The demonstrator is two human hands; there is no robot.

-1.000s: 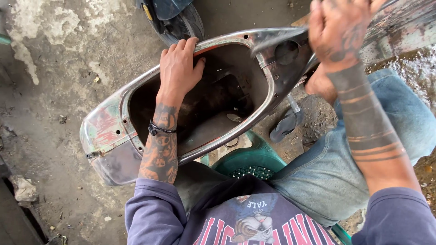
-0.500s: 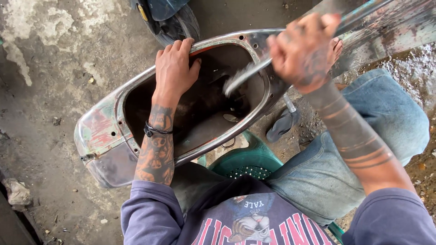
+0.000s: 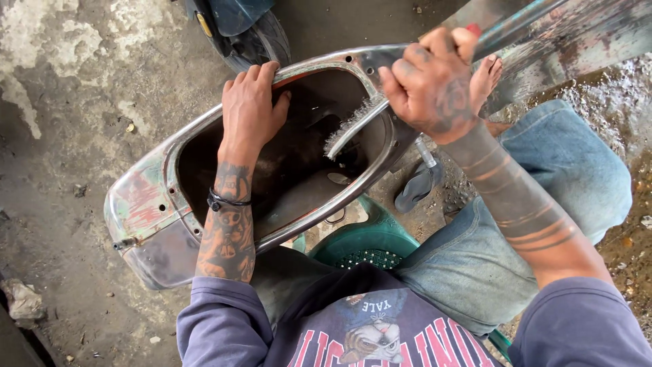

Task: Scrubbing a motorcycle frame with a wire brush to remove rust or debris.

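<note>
Lowered since the earlier frames, the right hand (image 3: 435,85) had brought its wire brush (image 3: 353,127) down into the hollow metal shell (image 3: 146,211).

That hand was clenched around the brush handle at the upper right of the frame, the bristles resting just inside the shell's far rim. At upper centre the left hand (image 3: 252,102) grasped the shell's upper edge, fingers curled over it, much as before. The shell lay tilted across the person's lap, from lower left to upper centre, above a green plastic stool (image 3: 367,241). A sandal (image 3: 415,190) lay on the wet concrete just right of the shell.
</note>
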